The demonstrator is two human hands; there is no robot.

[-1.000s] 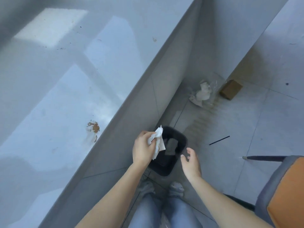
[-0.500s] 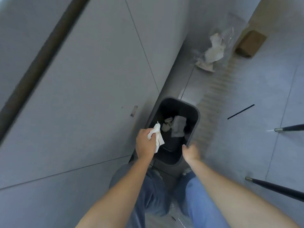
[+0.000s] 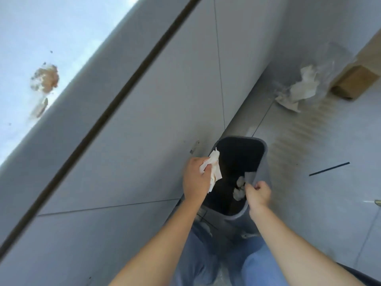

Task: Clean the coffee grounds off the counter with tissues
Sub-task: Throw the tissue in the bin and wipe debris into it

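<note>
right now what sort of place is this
Probably a home or office kitchen. A glossy counter with spilled coffee grounds runs above flat cabinet fronts; below are a tiled floor and a small waste bin holding crumpled tissues.

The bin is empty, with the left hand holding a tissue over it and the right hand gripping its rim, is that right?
Not quite: the bin is not empty. The head view shows crumpled tissues lying inside it. The rest holds: the left hand holds a tissue over it, and the right hand grips its rim.
</note>
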